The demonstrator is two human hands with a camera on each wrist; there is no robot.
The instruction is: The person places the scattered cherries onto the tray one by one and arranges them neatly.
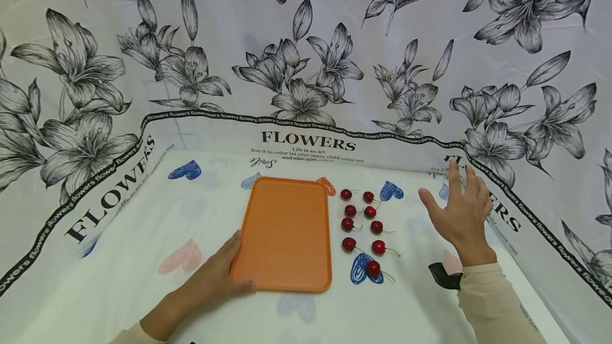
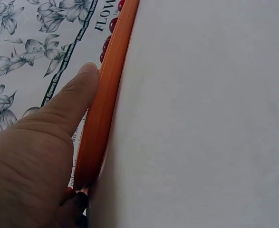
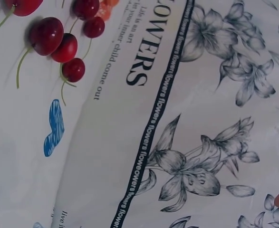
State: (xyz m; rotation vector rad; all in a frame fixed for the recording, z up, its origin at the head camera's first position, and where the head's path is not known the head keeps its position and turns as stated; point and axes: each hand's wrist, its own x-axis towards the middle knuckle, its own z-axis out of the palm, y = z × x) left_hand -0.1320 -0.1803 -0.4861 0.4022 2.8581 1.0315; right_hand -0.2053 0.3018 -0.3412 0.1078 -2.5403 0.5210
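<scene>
An orange tray [image 1: 286,235] lies flat in the head view. My left hand [image 1: 217,267] grips its near left corner, thumb by the front edge and fingers along the left side. The left wrist view shows a digit of the left hand [image 2: 39,142] against the rim of the tray [image 2: 106,104]; the other fingers are mostly hidden. Several red cherries [image 1: 350,211] with green stems lie in two columns right of the tray. Farther right, my right hand [image 1: 460,214] hovers with spread fingers, holding nothing. Cherries [image 3: 46,36] also show in the right wrist view, apart from that hand.
The white cloth [image 1: 210,211] bears printed hearts, including a blue heart [image 1: 392,190] behind the cherries. A flower-printed curtain [image 1: 306,68] rises behind and at both sides. A black band-like piece [image 1: 445,276] sits by the right wrist.
</scene>
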